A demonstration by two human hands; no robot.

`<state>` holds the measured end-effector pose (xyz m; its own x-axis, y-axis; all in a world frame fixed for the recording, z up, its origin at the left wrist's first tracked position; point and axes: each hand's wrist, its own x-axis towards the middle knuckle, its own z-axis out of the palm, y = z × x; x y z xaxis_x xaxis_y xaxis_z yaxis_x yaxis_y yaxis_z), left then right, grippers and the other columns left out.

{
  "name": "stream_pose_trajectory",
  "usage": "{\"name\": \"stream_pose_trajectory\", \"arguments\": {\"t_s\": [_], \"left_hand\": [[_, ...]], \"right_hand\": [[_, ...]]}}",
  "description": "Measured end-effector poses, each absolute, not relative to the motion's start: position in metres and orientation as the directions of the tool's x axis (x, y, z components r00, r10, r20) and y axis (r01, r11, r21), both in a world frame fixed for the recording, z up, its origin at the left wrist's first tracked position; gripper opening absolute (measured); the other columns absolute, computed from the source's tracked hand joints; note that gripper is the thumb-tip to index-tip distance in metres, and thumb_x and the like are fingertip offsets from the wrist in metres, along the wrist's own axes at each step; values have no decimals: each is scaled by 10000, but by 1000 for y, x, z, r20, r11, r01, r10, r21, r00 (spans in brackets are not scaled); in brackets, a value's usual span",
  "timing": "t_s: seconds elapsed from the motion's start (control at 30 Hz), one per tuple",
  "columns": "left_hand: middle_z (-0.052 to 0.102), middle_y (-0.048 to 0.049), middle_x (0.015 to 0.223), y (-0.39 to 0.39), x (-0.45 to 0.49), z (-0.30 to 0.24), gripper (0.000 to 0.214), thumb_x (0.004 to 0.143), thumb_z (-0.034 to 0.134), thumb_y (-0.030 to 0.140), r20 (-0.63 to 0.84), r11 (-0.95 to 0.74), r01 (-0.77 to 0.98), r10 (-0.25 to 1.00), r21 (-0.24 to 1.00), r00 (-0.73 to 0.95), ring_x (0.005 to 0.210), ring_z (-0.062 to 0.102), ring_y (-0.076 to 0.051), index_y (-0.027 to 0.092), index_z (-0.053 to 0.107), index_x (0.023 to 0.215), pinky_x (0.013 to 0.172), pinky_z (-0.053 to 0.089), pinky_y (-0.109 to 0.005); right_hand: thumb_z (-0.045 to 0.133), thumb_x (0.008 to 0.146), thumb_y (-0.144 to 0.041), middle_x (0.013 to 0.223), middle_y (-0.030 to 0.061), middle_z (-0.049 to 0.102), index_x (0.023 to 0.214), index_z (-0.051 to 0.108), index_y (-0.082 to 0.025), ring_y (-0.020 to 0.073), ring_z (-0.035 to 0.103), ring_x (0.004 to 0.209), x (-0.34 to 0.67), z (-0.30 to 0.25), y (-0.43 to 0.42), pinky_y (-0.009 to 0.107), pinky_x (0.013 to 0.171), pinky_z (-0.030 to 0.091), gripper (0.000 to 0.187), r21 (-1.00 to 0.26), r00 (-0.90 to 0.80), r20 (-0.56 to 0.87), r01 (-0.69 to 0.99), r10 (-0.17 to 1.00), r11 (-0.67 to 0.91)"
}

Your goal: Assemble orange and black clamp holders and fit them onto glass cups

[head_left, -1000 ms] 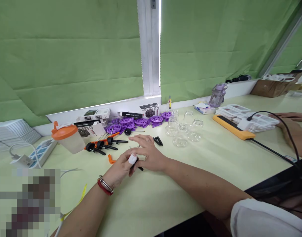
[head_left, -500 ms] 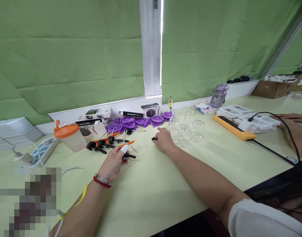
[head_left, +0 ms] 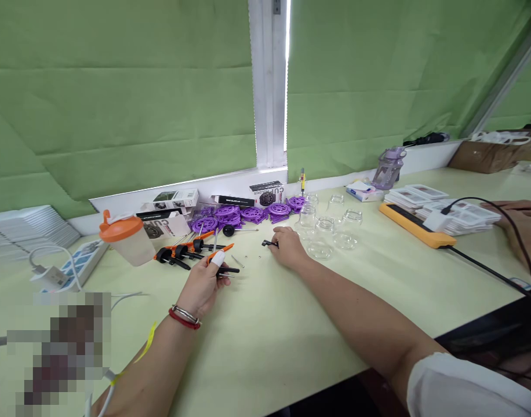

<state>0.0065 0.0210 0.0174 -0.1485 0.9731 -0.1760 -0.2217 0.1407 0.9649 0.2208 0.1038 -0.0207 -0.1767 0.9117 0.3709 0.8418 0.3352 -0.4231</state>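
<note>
We see a pale table (head_left: 291, 341) with a pile of purple wheel-shaped parts (head_left: 227, 214) at the back and glass jars (head_left: 320, 249) just to the right, perhaps set there to leave room in front to work. Our left hand (head_left: 203, 282) is closed around a black-and-orange part (head_left: 224, 270) over the middle of the table, with the thumb on top, probably to keep it steady. Its orange bar (head_left: 226, 249) slants away and to the right; its black rod (head_left: 231, 270) points right, its long way nearly straight across. Our right hand (head_left: 289, 248) is low beside the jars, its fingertips at a small black piece (head_left: 268, 243) whose end points left. We cannot tell if they pinch it or only touch it. A thin metal pin (head_left: 238, 261) lies between our hands.
</note>
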Motion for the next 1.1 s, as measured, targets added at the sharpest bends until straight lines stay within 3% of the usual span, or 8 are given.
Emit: {"name": "stream_pose_trajectory", "arguments": {"t_s": [0.07,0.2,0.63,0.93,1.1], "left_hand": [[555,28,676,22,6,18,236,741,694,344,-161,116,-243,972,963,-173,490,526,-70,161,558,803,452,471,-218],[554,23,684,23,5,17,237,749,696,334,-133,71,-278,969,958,-210,512,553,-81,160,546,805,473,486,-222],[560,27,691,23,5,15,308,689,725,386,-129,86,-279,982,956,-138,514,527,-80,161,553,809,462,481,-222],[559,41,693,24,8,11,364,682,723,426,-103,68,-250,986,966,-130,508,528,-70,174,528,857,475,473,-213],[574,50,778,19,6,14,423,631,770,253,-106,97,-234,994,967,-26,602,592,-72,199,494,947,594,493,-214]], "right_hand": [[643,778,-219,1123,87,637,836,673,-171,221,538,1051,213,-15,93,347,901,386,82,-531,-236,415,721,879,444],[635,786,-245,825,16,679,861,648,-203,163,595,759,194,-5,67,289,709,423,87,-693,-394,284,545,874,471],[655,749,-214,709,-9,616,784,600,-186,119,519,628,181,-5,50,234,577,351,70,-774,-382,212,496,900,393],[650,730,-225,640,-44,512,724,532,-190,102,447,594,179,-16,51,221,545,332,124,-869,-414,192,349,890,350],[645,730,-221,630,-43,514,714,529,-188,103,444,583,180,-14,52,230,547,329,121,-869,-384,200,356,901,345]]}}
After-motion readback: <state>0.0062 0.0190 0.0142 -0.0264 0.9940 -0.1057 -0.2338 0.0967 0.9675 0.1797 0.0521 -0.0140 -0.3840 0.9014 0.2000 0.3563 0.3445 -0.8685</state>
